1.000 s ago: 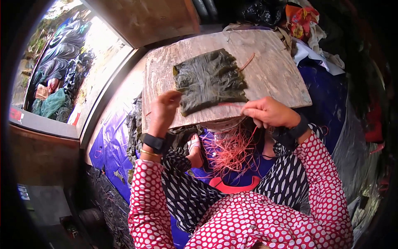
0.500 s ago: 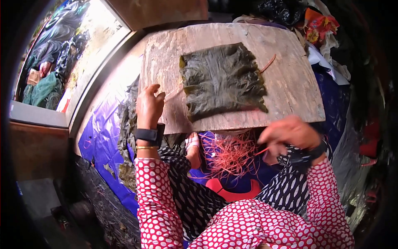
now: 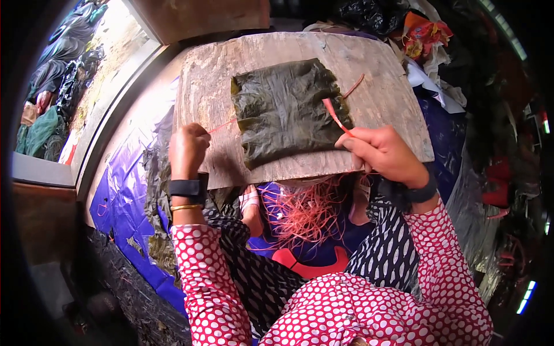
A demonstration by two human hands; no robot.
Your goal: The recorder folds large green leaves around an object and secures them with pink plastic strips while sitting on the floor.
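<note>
A folded, wrinkled dark green sheet point(image 3: 284, 109), perhaps seaweed, lies flat on a worn wooden board point(image 3: 386, 109). My left hand point(image 3: 189, 149) is closed at the board's left edge, pinching a thin red string point(image 3: 223, 125) that runs to the sheet's left side. Just off the sheet's lower right corner, my right hand point(image 3: 385, 154) pinches a pink strip point(image 3: 334, 115); its free end sticks up over the sheet. Another reddish strand point(image 3: 354, 85) pokes out past the right side. Whether these strands join beneath the sheet is hidden.
Below the board's near edge lies a tangled heap of pink strips point(image 3: 306, 210), between my feet. A red plastic piece point(image 3: 309, 265) is closer to me. Blue plastic sheeting point(image 3: 124, 202) covers the floor at left. Bags and wrappers point(image 3: 424, 37) pile up at the far right.
My right hand has come up from beside the heap to the sheet's lower right corner, with the pink strip now raised. My left hand has closed on the red string. The view has shifted slightly.
</note>
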